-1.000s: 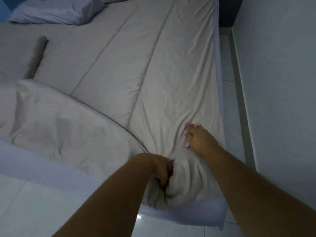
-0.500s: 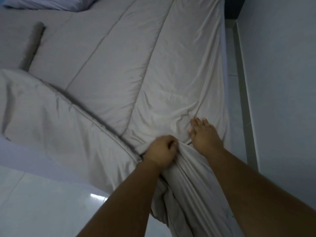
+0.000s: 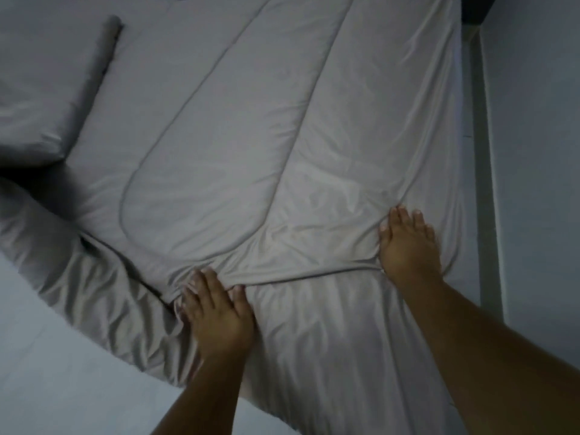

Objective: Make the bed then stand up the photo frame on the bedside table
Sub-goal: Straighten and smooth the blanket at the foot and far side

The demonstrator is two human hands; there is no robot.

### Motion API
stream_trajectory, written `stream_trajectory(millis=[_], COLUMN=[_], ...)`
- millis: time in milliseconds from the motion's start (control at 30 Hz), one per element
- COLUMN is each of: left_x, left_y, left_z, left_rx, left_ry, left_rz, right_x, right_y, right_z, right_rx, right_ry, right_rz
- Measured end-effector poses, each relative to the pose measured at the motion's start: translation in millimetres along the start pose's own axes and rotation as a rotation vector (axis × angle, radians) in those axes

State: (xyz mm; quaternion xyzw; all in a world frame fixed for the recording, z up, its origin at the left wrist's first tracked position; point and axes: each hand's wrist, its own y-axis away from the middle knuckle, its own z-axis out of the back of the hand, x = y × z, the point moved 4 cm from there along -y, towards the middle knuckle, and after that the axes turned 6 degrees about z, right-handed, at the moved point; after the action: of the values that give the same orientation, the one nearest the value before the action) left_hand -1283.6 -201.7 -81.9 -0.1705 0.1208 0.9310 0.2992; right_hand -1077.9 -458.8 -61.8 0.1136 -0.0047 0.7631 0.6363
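Two bare forearms come in from the bottom edge, over a pale tiled floor [image 3: 47, 387] in the lower left corner. The left hand [image 3: 216, 309] lies palm-down just below the middle of the frame. Its fingers [image 3: 201, 282] are fanned apart and straight, pressing on a gathered bunch of cloth rather than closing round it.

That cloth is the pale beige, satiny quilted comforter [image 3: 235, 136], which covers nearly the whole bed. It hangs crumpled over the near edge, to the left of and below the left hand.

A raised fold [image 3: 314, 271] of the comforter runs from the left hand's fingertips up and right to the right hand [image 3: 408, 246], at the middle right. This hand is also flat and palm-down, its fingers straight and held fairly close together. The end of the fold meets the thumb side of the hand. Wrinkles fan out from both hands, so the comforter lies under both palms and is stretched between them.

Beyond the hands the comforter is smoother, and curved stitched seams sweep toward the top of the frame. A soft grey-beige pillow [image 3: 34, 98] lies at the upper left. A plain pale wall [image 3: 533, 152] fills the right side, and a dark headboard corner [image 3: 474, 7] shows at the top right.
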Motion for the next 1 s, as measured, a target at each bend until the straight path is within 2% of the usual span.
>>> stream_trajectory(millis=[100,167,233,333,500,633,800,900,1000], left_x=[-58.9,-82.5,-75.8,-44.1,-38.0,-44.0,-45.5,-45.5,-46.2], left_y=[-15.4,-25.4,-36.8,-42.1,-48.0,-36.4,-30.1,-29.0,-28.7], left_z=[0.3,-9.5,-18.7,-15.9,-3.5,-3.0,-12.4,-17.0,-18.3], left_rx=[-0.038,0.018,0.049,-0.032,0.072,0.037,0.022,0.022,0.011], left_ry=[-0.009,-0.015,-0.027,-0.090,-0.066,-0.123,-0.163,-0.186,-0.196], left_rz=[-0.187,-0.259,-0.205,-0.154,-0.104,-0.152,-0.166,-0.167,-0.160], right_x=[28.5,44.3,44.1,17.7,-22.3,-42.3,-61.8,-62.6,-66.9], right_y=[-6.7,-10.2,-10.8,-7.0,-0.2,6.0,8.3,10.9,7.7], right_z=[0.0,-3.8,-9.1,-8.1,5.0,7.5,4.2,6.7,10.1], right_rx=[-0.080,-0.089,-0.093,-0.139,-0.135,-0.074,-0.137,-0.202,-0.162], right_ry=[-0.037,-0.036,-0.026,0.000,0.021,0.035,-0.086,-0.088,-0.105], right_rz=[0.014,0.071,0.096,0.033,-0.108,-0.269,-0.407,-0.385,-0.353])
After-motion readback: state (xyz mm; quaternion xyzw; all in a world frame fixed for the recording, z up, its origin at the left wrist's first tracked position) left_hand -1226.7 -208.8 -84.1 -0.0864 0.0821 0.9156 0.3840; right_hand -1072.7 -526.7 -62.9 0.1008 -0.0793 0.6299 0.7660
